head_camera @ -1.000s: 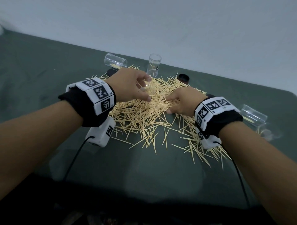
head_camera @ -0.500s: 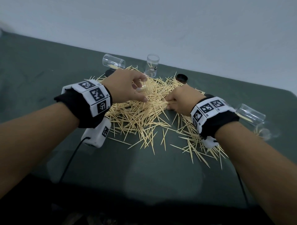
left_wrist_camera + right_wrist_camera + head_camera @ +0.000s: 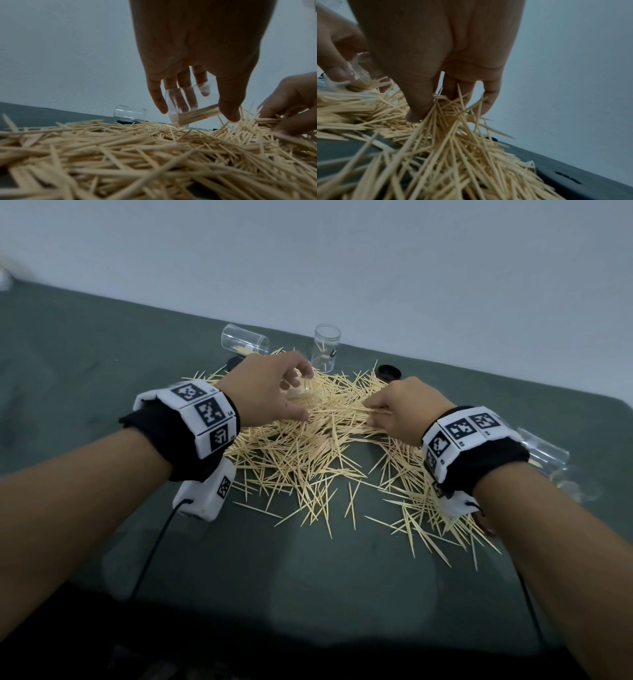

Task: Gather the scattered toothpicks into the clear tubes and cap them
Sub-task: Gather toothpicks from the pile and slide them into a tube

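The left hand (image 3: 270,392) has its grip clamped on a clear tube (image 3: 192,106), thumb on one side and fingers curled round the other. The tube is tilted almost on its side just above the heap, with a layer of toothpicks lying along its lower wall. Just beside it, the right hand (image 3: 402,409) has thumb and fingers closed together on a bundle of toothpicks (image 3: 440,106), pinched at the top of the pile and pointing toward the tube's mouth.

Under and around both hands spreads the pile of scattered toothpicks (image 3: 308,460), thick in the middle and thinning toward the near edge and the right. Beyond the left hand a second tube (image 3: 245,342) lies on its side with a few toothpicks inside; an upright tube (image 3: 325,347) stands near it at the far edge of the pile. A black cap (image 3: 388,371) sits just past the right hand. Another clear tube (image 3: 544,450) lies on its side to the right, partly behind the right wrist band.

All of it rests on a bench (image 3: 102,371) covered in dark green cloth, set against a plain pale wall (image 3: 342,261).
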Tool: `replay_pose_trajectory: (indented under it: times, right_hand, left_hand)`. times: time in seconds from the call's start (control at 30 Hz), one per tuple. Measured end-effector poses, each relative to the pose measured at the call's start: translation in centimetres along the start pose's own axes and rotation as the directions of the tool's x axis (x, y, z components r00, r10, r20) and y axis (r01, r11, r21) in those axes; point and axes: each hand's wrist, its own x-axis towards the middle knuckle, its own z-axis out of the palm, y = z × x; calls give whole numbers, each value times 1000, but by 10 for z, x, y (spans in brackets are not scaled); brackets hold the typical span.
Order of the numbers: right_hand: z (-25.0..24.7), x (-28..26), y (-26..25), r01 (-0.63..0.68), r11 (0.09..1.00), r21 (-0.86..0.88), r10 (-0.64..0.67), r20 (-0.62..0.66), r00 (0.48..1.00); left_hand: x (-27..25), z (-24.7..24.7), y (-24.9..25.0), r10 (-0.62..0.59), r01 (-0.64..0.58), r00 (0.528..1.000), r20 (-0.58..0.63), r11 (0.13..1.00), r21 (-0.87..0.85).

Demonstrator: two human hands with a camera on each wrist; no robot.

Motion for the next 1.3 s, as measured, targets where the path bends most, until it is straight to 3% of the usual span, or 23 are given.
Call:
replay_pose_trajectory:
  times: [0.33, 0.73, 1.17, 1.3]
  right_hand:
    - [-12, -7, 0, -10, 994, 107, 16, -59, 998]
    - [-14, -8, -23, 94, 987, 134, -86, -65, 994]
    - [-10, -8, -34, 105, 992, -69, -108, -50, 993]
    - [-12, -10, -34, 94, 994, -52, -95, -26, 995]
  left_hand:
    - [-3, -1, 6, 7, -7, 1000, -14, 999, 49]
    - [-3, 2, 12, 41, -40, 999, -11, 996, 80]
    - [0, 3, 10, -19, 21, 998, -61, 999, 28]
    - [-1, 3, 10, -25, 28, 996, -85, 999, 36]
